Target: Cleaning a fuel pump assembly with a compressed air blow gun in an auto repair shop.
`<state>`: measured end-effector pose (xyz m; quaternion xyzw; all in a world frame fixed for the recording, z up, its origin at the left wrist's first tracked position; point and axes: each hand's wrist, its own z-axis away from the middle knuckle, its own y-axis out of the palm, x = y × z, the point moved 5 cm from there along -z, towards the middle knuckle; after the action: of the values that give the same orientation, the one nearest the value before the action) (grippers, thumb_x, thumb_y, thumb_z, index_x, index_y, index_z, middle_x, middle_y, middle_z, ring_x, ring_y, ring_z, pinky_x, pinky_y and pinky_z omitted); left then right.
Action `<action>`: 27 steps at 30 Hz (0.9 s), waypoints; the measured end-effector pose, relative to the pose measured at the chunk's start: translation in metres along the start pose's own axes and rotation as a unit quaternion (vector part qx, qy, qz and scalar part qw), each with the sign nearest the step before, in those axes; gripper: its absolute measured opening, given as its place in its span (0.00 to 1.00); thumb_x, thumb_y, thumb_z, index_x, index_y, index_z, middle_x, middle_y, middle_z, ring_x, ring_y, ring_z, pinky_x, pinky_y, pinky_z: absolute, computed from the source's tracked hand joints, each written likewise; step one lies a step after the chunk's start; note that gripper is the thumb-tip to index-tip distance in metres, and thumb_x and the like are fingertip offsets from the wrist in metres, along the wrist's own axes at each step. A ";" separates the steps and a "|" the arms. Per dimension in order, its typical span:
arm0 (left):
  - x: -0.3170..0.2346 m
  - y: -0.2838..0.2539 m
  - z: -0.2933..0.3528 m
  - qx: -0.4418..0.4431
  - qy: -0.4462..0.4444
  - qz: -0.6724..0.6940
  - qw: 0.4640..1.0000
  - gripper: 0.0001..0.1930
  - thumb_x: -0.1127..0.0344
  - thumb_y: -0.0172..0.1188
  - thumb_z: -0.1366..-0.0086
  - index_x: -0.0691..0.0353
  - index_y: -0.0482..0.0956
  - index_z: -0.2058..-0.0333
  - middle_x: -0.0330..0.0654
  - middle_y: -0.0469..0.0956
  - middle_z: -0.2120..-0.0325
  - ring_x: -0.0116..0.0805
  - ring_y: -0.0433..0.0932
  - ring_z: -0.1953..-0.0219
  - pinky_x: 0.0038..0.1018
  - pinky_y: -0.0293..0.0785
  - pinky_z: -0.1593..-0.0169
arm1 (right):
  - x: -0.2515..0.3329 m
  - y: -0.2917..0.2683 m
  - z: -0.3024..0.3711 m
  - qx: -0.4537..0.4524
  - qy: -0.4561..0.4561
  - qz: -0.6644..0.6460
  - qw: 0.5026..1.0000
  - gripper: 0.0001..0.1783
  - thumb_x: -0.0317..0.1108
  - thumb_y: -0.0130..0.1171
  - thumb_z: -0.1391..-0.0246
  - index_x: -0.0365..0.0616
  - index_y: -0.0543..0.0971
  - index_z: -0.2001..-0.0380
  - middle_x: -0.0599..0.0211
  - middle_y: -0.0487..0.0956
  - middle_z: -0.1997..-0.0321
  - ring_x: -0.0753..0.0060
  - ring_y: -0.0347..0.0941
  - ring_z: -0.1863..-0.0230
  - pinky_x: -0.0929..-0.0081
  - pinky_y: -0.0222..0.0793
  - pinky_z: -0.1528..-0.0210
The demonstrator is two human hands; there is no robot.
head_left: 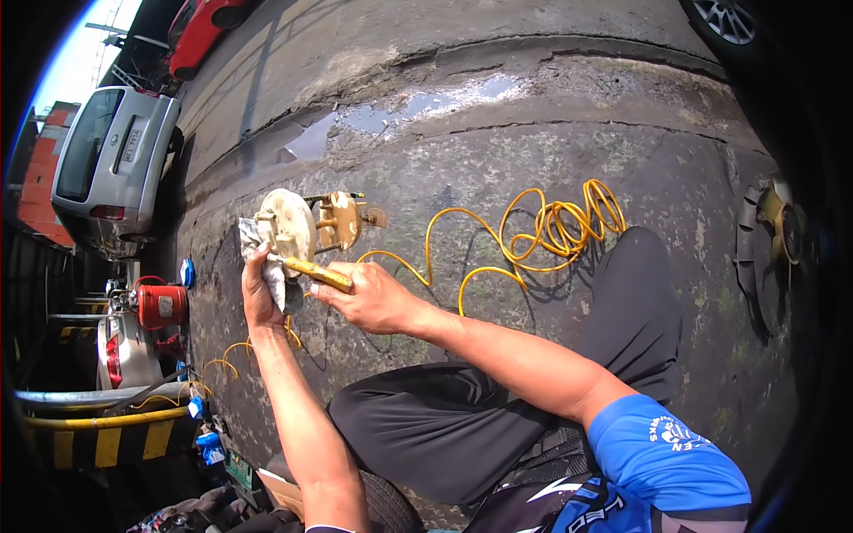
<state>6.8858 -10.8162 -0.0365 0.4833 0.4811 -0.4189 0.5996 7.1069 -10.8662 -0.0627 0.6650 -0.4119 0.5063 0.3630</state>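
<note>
My left hand (259,293) is closed around a crumpled, greyish-white cloth (250,234) and the edge of an off-white round plastic part (288,222). Rods join this part to a smaller tan disc (339,221) at its right; together they look like a fuel pump unit. My right hand (373,298) grips a slim yellow-handled tool (318,274). The tool's thin tip points left, close to my left thumb and the plastic part's lower side. Whether the tip touches the part I cannot tell.
A coiled yellow hose (569,233) lies on the stained concrete floor (498,169). A fan (782,231) stands at the far right. At left are a silver car (120,160), a red tank (161,306) and a yellow-black striped barrier (107,447). A puddle (313,138) lies ahead.
</note>
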 end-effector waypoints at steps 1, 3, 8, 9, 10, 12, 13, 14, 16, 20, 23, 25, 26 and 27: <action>0.000 0.002 0.000 0.001 -0.001 0.001 1.000 0.25 0.60 0.65 0.36 0.69 0.76 0.45 0.43 0.83 0.54 0.34 0.84 0.56 0.29 0.82 0.52 | -0.001 0.001 0.000 -0.008 -0.007 -0.002 1.000 0.21 0.48 0.58 0.35 0.38 0.75 0.67 0.49 0.77 0.73 0.42 0.77 0.68 0.53 0.69 0.64; 0.000 0.001 0.001 -0.008 0.004 -0.003 1.000 0.24 0.60 0.65 0.36 0.69 0.76 0.45 0.43 0.83 0.54 0.34 0.84 0.56 0.29 0.82 0.53 | -0.002 0.002 0.000 -0.015 -0.014 -0.004 1.000 0.21 0.48 0.58 0.35 0.38 0.75 0.67 0.49 0.77 0.73 0.42 0.77 0.67 0.53 0.69 0.64; 0.000 -0.002 0.000 0.004 -0.003 0.000 1.000 0.25 0.60 0.65 0.36 0.69 0.76 0.45 0.43 0.83 0.54 0.34 0.84 0.57 0.29 0.82 0.52 | -0.003 0.004 0.000 -0.016 -0.019 -0.012 1.000 0.21 0.48 0.58 0.35 0.38 0.74 0.68 0.48 0.77 0.73 0.41 0.77 0.67 0.52 0.70 0.64; 0.000 -0.002 0.000 0.006 -0.004 -0.001 1.000 0.25 0.60 0.65 0.36 0.69 0.75 0.45 0.43 0.83 0.54 0.34 0.84 0.56 0.29 0.81 0.52 | -0.002 0.004 0.000 -0.016 -0.019 -0.012 1.000 0.21 0.48 0.58 0.35 0.38 0.74 0.68 0.48 0.77 0.73 0.41 0.77 0.67 0.52 0.70 0.64; 0.000 -0.003 -0.001 0.005 -0.004 0.000 1.000 0.25 0.60 0.65 0.36 0.69 0.75 0.45 0.43 0.83 0.54 0.34 0.84 0.56 0.29 0.81 0.52 | -0.003 0.003 0.000 -0.010 -0.013 -0.010 1.000 0.21 0.48 0.58 0.35 0.37 0.74 0.68 0.48 0.77 0.73 0.40 0.77 0.67 0.52 0.70 0.64; 0.000 -0.003 -0.002 0.009 -0.003 -0.005 1.000 0.24 0.61 0.65 0.36 0.69 0.76 0.45 0.43 0.83 0.54 0.33 0.84 0.56 0.29 0.81 0.51 | -0.004 0.004 -0.001 -0.003 -0.007 -0.008 1.000 0.21 0.48 0.59 0.35 0.37 0.74 0.67 0.48 0.77 0.73 0.40 0.77 0.67 0.52 0.70 0.64; -0.001 -0.003 -0.002 0.009 -0.003 -0.005 1.000 0.24 0.61 0.65 0.36 0.69 0.76 0.45 0.43 0.83 0.54 0.33 0.84 0.56 0.29 0.81 0.51 | -0.004 0.003 -0.001 -0.007 -0.009 0.001 1.000 0.21 0.48 0.59 0.35 0.37 0.74 0.67 0.47 0.78 0.73 0.40 0.77 0.67 0.52 0.70 0.64; -0.001 -0.003 -0.002 0.009 -0.003 -0.003 1.000 0.24 0.61 0.65 0.36 0.69 0.76 0.45 0.42 0.83 0.54 0.33 0.83 0.56 0.29 0.80 0.50 | -0.004 0.003 -0.001 -0.011 -0.012 0.010 1.000 0.22 0.48 0.59 0.35 0.37 0.74 0.67 0.47 0.78 0.72 0.40 0.78 0.67 0.52 0.70 0.64; 0.001 -0.004 -0.003 0.010 -0.003 -0.001 1.000 0.24 0.61 0.65 0.36 0.69 0.76 0.45 0.42 0.83 0.54 0.33 0.83 0.55 0.29 0.80 0.50 | -0.004 0.005 -0.001 -0.012 -0.013 0.004 1.000 0.22 0.49 0.59 0.35 0.37 0.74 0.67 0.47 0.78 0.72 0.40 0.78 0.67 0.51 0.70 0.64; 0.002 -0.006 -0.003 0.001 -0.002 -0.002 1.000 0.24 0.61 0.65 0.36 0.69 0.76 0.45 0.42 0.83 0.54 0.33 0.83 0.56 0.29 0.80 0.51 | -0.005 0.006 -0.001 -0.013 -0.017 0.005 1.000 0.22 0.49 0.59 0.35 0.37 0.74 0.67 0.46 0.78 0.72 0.39 0.78 0.66 0.51 0.70 0.63; 0.000 -0.012 -0.003 0.000 -0.004 -0.011 1.000 0.24 0.60 0.65 0.36 0.69 0.76 0.45 0.43 0.83 0.54 0.33 0.83 0.56 0.29 0.80 0.51 | -0.005 0.008 0.000 -0.014 -0.018 0.005 1.000 0.22 0.49 0.59 0.35 0.37 0.74 0.67 0.46 0.78 0.72 0.39 0.78 0.66 0.51 0.70 0.63; 0.001 -0.008 -0.003 0.007 -0.012 -0.012 1.000 0.24 0.60 0.65 0.36 0.69 0.76 0.45 0.43 0.83 0.54 0.33 0.83 0.56 0.29 0.80 0.51 | -0.010 0.009 0.001 -0.033 -0.034 0.008 0.999 0.21 0.48 0.60 0.35 0.37 0.74 0.67 0.48 0.76 0.75 0.44 0.74 0.71 0.54 0.68 0.66; 0.000 -0.006 -0.003 0.009 -0.010 -0.020 1.000 0.25 0.60 0.65 0.36 0.70 0.76 0.45 0.43 0.83 0.54 0.33 0.83 0.56 0.29 0.80 0.51 | -0.011 0.009 0.002 -0.052 -0.051 0.010 0.997 0.21 0.47 0.61 0.35 0.37 0.75 0.67 0.50 0.73 0.79 0.49 0.71 0.76 0.57 0.67 0.69; 0.000 -0.005 -0.002 0.009 -0.007 -0.028 1.000 0.25 0.60 0.65 0.36 0.70 0.76 0.45 0.43 0.83 0.54 0.33 0.83 0.56 0.29 0.80 0.51 | -0.011 0.010 0.002 -0.052 -0.051 0.010 0.997 0.21 0.47 0.61 0.35 0.37 0.75 0.67 0.50 0.73 0.79 0.49 0.71 0.76 0.57 0.67 0.69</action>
<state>6.8801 -10.8148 -0.0371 0.4718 0.4864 -0.4434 0.5867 7.0973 -10.8698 -0.0728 0.6662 -0.4619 0.4533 0.3705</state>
